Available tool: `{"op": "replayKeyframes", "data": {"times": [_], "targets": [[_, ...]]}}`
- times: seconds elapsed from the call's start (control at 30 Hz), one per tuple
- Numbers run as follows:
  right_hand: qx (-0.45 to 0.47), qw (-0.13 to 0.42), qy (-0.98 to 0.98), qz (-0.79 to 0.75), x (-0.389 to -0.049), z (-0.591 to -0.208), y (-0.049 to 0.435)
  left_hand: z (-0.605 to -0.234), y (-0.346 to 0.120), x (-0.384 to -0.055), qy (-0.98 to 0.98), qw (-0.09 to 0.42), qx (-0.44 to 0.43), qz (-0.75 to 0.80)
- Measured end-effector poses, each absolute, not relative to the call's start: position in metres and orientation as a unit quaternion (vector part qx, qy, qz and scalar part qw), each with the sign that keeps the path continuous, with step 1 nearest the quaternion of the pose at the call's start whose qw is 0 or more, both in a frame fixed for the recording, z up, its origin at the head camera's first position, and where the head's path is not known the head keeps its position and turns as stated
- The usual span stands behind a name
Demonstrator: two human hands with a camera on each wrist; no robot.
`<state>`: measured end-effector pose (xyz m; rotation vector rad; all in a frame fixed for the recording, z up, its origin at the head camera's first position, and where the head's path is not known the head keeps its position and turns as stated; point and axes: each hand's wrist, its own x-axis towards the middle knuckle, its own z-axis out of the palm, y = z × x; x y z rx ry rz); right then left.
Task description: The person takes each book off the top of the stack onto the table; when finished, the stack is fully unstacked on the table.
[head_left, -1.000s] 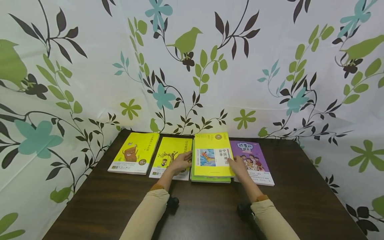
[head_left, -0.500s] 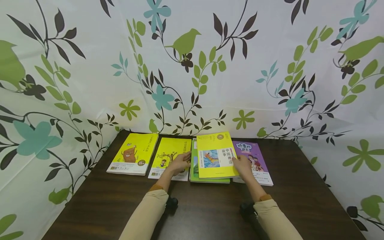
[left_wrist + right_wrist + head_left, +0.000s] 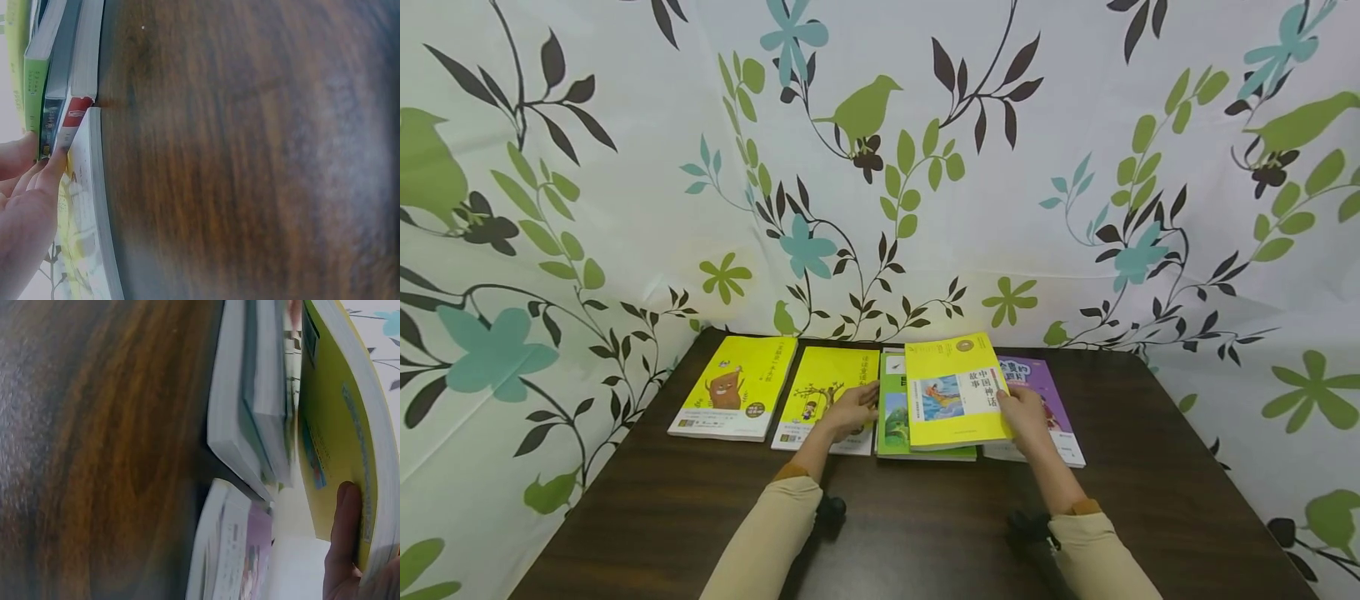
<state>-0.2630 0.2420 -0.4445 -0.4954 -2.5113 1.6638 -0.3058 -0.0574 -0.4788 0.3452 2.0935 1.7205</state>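
My right hand (image 3: 1026,417) pinches a yellow book (image 3: 962,427) by its right edge. In the right wrist view, the yellow book (image 3: 334,419) is raised and tilted above the stack, with fingers on its underside. Below it lies a stack topped by a green book (image 3: 893,421), partly covered by the yellow one. My left hand (image 3: 850,410) stays at the stack's left side with fingers extended. Seen from the left wrist, the left hand (image 3: 31,206) touches the spines, near the green spine (image 3: 34,94) and a red-and-white spine (image 3: 74,119) at the bottom.
To the left lie a yellow book with a tree (image 3: 808,387) and another yellow book with a brown cartoon figure (image 3: 718,408). A purple book (image 3: 1047,383) lies right of the stack, partly under my right hand. Patterned cloth (image 3: 925,250) hangs behind the dark table (image 3: 917,533).
My right hand has lifted the yellow book off the stack and shifted it rightward, uncovering more of the green book. My left hand has stayed beside the stack.
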Motion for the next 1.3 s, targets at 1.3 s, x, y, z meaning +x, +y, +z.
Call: {"op": "replayKeyframes", "data": {"times": [1.3], "targets": [[-0.245,0.053,-0.785,0.567,-0.211,-0.418,0.343,-0.483,-0.058,-0.304,0.751,0.2,0.13,0.616]]}}
